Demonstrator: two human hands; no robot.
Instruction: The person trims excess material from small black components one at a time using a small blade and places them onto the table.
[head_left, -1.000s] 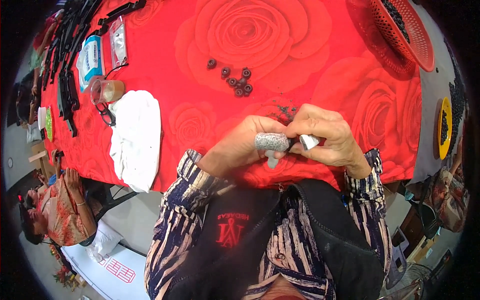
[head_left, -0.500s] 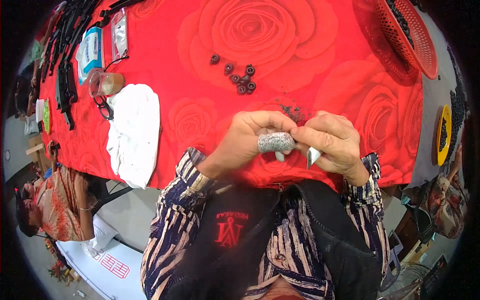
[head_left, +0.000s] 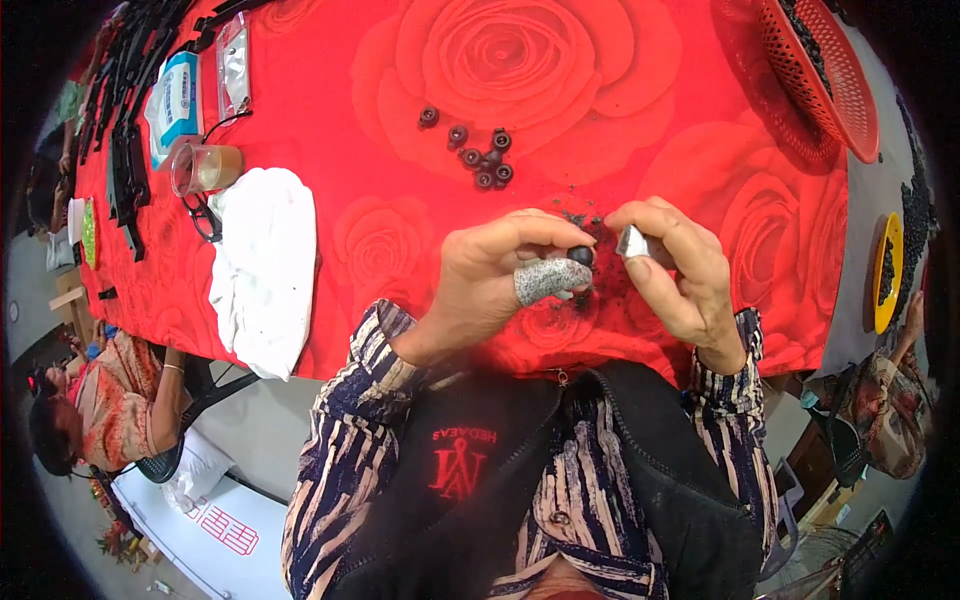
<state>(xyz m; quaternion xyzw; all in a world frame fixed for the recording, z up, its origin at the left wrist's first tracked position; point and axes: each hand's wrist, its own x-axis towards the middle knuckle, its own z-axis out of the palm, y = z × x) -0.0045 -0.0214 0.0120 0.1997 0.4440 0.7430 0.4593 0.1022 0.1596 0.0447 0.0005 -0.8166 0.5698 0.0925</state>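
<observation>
1. Left hand [head_left: 490,275] raised just above the near edge of the tabletop [head_left: 560,120], fingers pinched narrow on a small black round piece [head_left: 581,256]; thumb below, forefinger curled over the top.
2. A grey speckled sleeve [head_left: 548,281] covers the left thumb, probably there to guard the skin or add grip while the piece is pressed.
3. Right hand [head_left: 680,270] sits just beside the left, fingers closed tight on a small silvery blade-like tool [head_left: 632,241]. Its tip points at the black piece, near but apparently not touching; the view is too small to be sure.
4. Both hands are held close together and close to the body, which suits fine work on so small a part.
5. Dark crumbs [head_left: 585,215] lie on the red rose-print cloth directly under and behind the hands, likely trimmings.
6. A loose cluster of similar black round pieces [head_left: 480,160] lies toward the middle of the tabletop, well apart from the hands.
7. Left side: white cloth [head_left: 262,270] draped over the near edge, clear cup [head_left: 200,168] and spectacles [head_left: 205,218] beside it.
8. Far right corner: red mesh basket [head_left: 830,80]. A yellow dish [head_left: 886,272] sits off the right edge.
</observation>
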